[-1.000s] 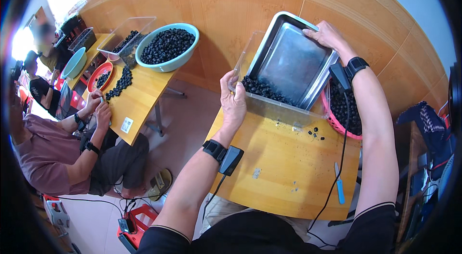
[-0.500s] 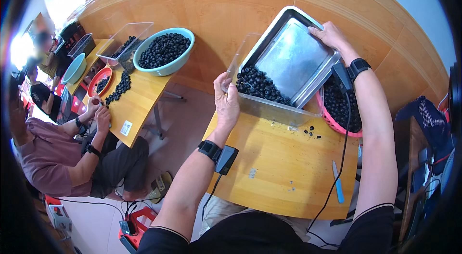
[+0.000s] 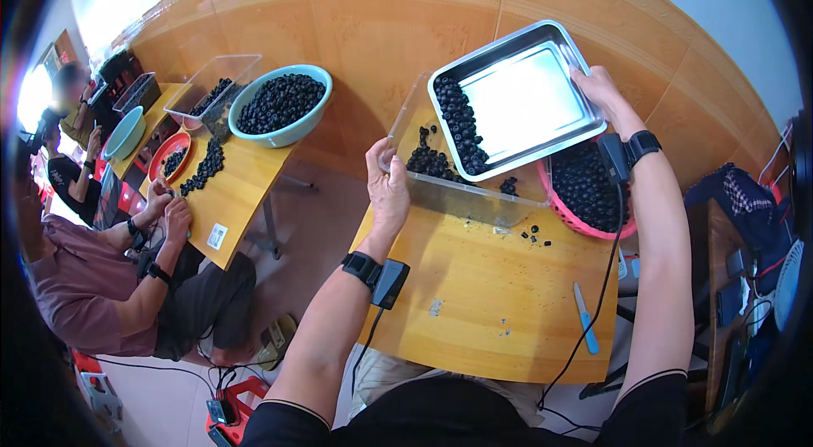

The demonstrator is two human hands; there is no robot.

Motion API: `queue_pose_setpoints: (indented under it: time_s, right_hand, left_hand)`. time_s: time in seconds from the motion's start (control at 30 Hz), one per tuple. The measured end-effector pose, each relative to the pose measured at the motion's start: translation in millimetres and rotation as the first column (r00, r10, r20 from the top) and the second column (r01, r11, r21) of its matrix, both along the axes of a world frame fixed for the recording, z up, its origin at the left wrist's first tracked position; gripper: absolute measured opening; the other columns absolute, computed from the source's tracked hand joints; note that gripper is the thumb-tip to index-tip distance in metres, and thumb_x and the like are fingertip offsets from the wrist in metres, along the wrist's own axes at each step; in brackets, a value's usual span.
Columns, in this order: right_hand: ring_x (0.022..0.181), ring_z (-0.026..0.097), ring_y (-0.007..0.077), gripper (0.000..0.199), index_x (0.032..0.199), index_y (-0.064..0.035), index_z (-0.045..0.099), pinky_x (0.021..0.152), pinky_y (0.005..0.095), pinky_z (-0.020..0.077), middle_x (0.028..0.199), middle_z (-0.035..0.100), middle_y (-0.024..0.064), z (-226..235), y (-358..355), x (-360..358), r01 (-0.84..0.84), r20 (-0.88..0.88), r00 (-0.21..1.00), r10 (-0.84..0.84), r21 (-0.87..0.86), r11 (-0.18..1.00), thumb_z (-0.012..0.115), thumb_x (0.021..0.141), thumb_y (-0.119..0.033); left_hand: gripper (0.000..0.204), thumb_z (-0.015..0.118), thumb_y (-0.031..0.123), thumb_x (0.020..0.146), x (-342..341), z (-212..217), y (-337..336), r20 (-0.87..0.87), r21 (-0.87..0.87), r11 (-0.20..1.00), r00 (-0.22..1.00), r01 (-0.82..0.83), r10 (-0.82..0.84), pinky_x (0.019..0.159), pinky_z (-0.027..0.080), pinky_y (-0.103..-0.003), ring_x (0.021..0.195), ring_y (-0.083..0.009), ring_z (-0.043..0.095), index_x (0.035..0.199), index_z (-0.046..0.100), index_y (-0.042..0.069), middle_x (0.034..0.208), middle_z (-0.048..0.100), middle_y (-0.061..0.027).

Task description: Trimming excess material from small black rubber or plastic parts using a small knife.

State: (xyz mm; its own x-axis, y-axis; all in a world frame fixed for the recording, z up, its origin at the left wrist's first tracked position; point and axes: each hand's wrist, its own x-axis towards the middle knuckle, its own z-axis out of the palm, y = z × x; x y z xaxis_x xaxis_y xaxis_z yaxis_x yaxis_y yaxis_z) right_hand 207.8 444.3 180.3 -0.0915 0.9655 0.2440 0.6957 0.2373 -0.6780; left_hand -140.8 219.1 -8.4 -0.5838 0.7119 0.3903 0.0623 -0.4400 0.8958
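Observation:
My right hand (image 3: 606, 98) grips the right rim of a silver metal tray (image 3: 532, 98), held tilted over a clear plastic bin (image 3: 478, 205). Small black ring-like parts (image 3: 461, 127) are gathered along the tray's lower left side; the rest of its shiny bottom is bare. Beneath it, more black parts (image 3: 430, 162) lie in the bin, partly hidden by the tray. The bin's left end is held by my left hand (image 3: 389, 195), fingers over its rim.
Beside the bin stands a pink basket (image 3: 577, 223) full of black parts. A blue-handled knife (image 3: 586, 322) and a few loose parts (image 3: 533, 235) lie on the wooden table (image 3: 483, 303). At left, a co-worker (image 3: 102, 278) sits by a table with a heaped light-blue basin (image 3: 292, 135).
My right hand has turned the tray, so its inside faces me more and its lower left edge sits higher. The black parts now line that side. My left hand stays on the bin.

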Motion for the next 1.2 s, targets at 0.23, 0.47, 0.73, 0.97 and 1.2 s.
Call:
queue_pose_setpoints:
  time_s: [0.23, 0.47, 0.73, 0.97, 1.2]
  right_hand:
    - [0.071, 0.065, 0.0188, 0.049, 0.094, 0.0099, 0.071, 0.064, 0.0401, 0.0512, 0.079, 0.069, 0.0099, -3.4, -37.2, 26.9, -0.05, -0.138, 0.989, 0.044, -0.038, 0.998, 0.061, 0.102, -0.037]
    - [0.075, 0.07, 0.0283, 0.047, 0.09, 0.0073, 0.072, 0.069, 0.0436, 0.0513, 0.074, 0.069, 0.0175, -7.2, -76.6, 36.8, 0.015, -0.117, 0.993, 0.005, 0.164, 0.986, 0.06, 0.1, -0.037]
    - [0.099, 0.071, 0.0471, 0.047, 0.103, 0.0049, 0.074, 0.086, 0.0527, 0.0519, 0.098, 0.072, 0.0325, -1.0, -125.5, 15.3, 0.169, 0.015, 0.982, -0.186, 0.342, 0.924, 0.059, 0.1, -0.039]
    - [0.097, 0.071, 0.0476, 0.05, 0.1, 0.0077, 0.073, 0.083, 0.0525, 0.0516, 0.093, 0.072, 0.032, -20.8, -134.0, 19.3, 0.232, -0.088, 0.972, -0.217, 0.26, 0.937, 0.059, 0.1, -0.041]
    - [0.089, 0.071, 0.0376, 0.051, 0.101, 0.0129, 0.071, 0.08, 0.0477, 0.0506, 0.09, 0.072, 0.0285, -51.1, -136.3, 29.3, 0.273, -0.351, 0.909, -0.226, 0.091, 0.958, 0.061, 0.1, -0.037]
  left_hand:
    - [0.035, 0.051, 0.016, 0.106, -1.8, 1.5, -2.7, -0.038, -0.005, 1.0, 0.999, -0.023, 0.022, 0.093, 0.044, -0.025, 0.097, -0.0081, 0.052, 0.14, 0.048, 0.007, 0.108, 0.058, -0.0017]
    - [0.038, 0.056, 0.02, 0.104, -5.3, -2.3, -0.2, -0.007, -0.01, 1.0, 1.0, 0.027, -0.027, 0.091, 0.046, -0.026, 0.097, -0.0096, 0.053, 0.14, 0.05, 0.01, 0.108, 0.056, -0.0019]
    - [0.038, 0.056, 0.019, 0.104, -4.4, 7.9, -9.9, -0.025, -0.042, 0.998, 0.999, 0.037, -0.038, 0.081, 0.047, -0.024, 0.087, -0.0071, 0.051, 0.14, 0.05, 0.01, 0.102, 0.054, 0.0007]
    - [0.038, 0.055, 0.02, 0.104, -6.0, 6.9, -10.2, -0.061, -0.025, 1.0, 0.998, 0.019, -0.021, 0.078, 0.047, -0.025, 0.084, -0.0077, 0.052, 0.14, 0.05, 0.011, 0.097, 0.054, 0.0016]
    - [0.037, 0.053, 0.02, 0.105, -2.8, 19.8, -20.5, -0.078, -0.1, 0.995, 0.997, 0.022, -0.029, 0.093, 0.046, -0.029, 0.1, -0.0123, 0.053, 0.139, 0.051, 0.008, 0.115, 0.056, -0.004]
